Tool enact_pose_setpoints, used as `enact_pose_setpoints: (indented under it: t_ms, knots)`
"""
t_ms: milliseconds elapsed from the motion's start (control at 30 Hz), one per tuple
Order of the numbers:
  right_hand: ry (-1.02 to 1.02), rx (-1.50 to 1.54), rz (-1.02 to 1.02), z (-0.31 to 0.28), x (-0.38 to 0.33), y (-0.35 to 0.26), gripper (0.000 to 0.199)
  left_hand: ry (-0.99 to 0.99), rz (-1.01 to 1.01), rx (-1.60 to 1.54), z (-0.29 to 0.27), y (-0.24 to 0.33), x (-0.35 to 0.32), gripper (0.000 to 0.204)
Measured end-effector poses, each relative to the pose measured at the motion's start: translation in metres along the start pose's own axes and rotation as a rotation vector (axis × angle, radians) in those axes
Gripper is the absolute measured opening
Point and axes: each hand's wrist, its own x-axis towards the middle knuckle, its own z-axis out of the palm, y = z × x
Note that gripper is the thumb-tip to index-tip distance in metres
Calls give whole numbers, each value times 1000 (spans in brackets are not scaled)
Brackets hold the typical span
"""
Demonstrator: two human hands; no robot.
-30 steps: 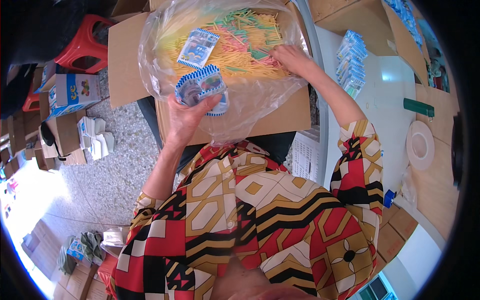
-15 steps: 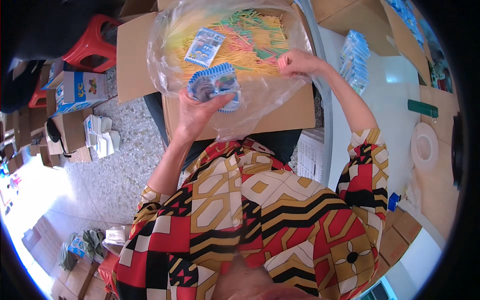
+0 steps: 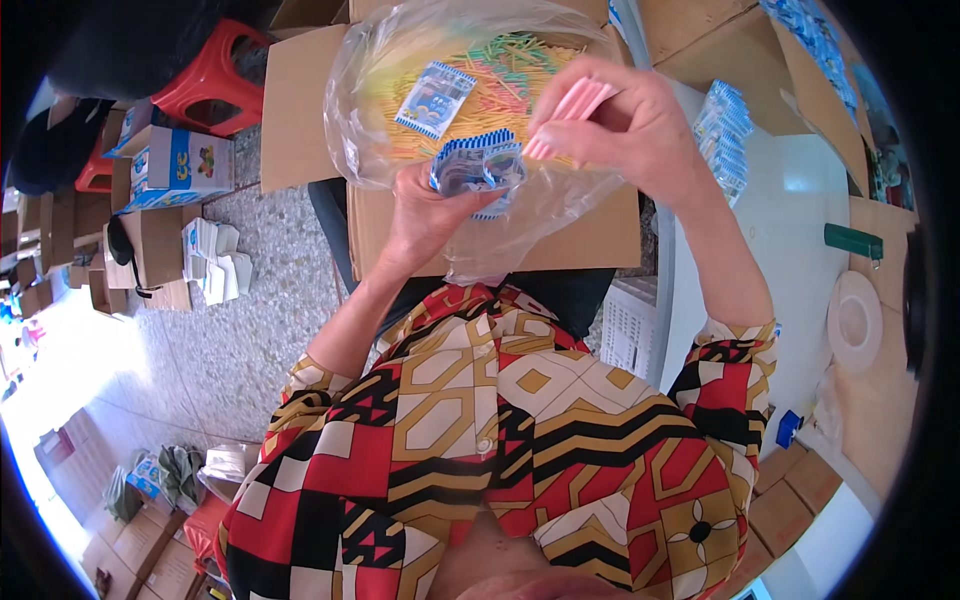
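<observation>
My left hand (image 3: 422, 222) is closed around a blue-and-white plastic packet (image 3: 470, 168) with a zigzag striped edge; its mouth gapes. Just right of the packet, my right hand (image 3: 645, 125) is raised and pinches a small bundle of pink sticks (image 3: 578, 108). Below both hands, many thin yellow, pink and green sticks (image 3: 480, 85) fill a clear plastic bag (image 3: 352, 135) that lines a cardboard box (image 3: 585, 230). On top of the loose sticks lies another blue-and-white packet (image 3: 437, 100). My right hand hides part of the sticks.
A pale table (image 3: 790, 240) on the right bears a row of blue-and-white packets (image 3: 722, 140) and a green-handled object (image 3: 853, 241). A white lid-like disc (image 3: 855, 320) lies farther right. On the left are a red stool (image 3: 215, 80) and several cartons (image 3: 150, 250).
My right hand has risen from the sticks and moved toward the packet, now showing the pink bundle in its fingers. My left hand and its packet have shifted slightly right in the view.
</observation>
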Motion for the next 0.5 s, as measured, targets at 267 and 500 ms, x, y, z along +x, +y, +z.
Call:
enact_pose_setpoints:
  t_ms: [267,500]
  knots:
    - [3,-403,-92,20,0,0,9,-2,32,98,1,6,5,19]
    - [-33,-413,-95,20,2,2,11,2,62,118,-2,6,8,18]
